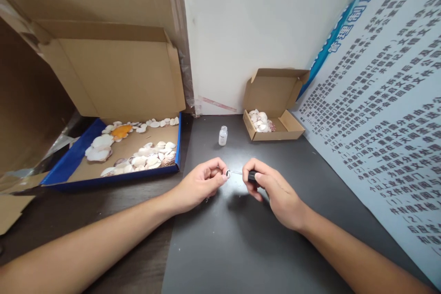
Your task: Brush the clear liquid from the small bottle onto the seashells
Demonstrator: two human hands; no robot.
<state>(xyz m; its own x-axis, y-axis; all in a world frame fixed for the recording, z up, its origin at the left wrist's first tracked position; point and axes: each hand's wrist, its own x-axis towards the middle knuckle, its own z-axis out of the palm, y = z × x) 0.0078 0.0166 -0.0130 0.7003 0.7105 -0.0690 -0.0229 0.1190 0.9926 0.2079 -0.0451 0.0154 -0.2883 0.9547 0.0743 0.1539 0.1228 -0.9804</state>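
Note:
Between the thumb and fingertips of my left hand (203, 181) is a small pale piece (228, 173) with a dark edge, perhaps a shell; its kind is too small to tell. My right hand (275, 188) is closed around the black handle of a thin brush (252, 176), which looks like a bottle-cap applicator. Its pale stem points left, and the tip is at or very near the small piece; contact cannot be made out. Beyond both hands, a small clear glass bottle (223, 136) stands upright without a cap, with a pale label.
On the left, an open blue-sided cardboard box (179, 142) holds many shells and an orange shell (121, 132). A smaller open cardboard box (291, 124) with white shells stands back right. A white panel (241, 32) rises behind; a printed poster (379, 115) lines the right.

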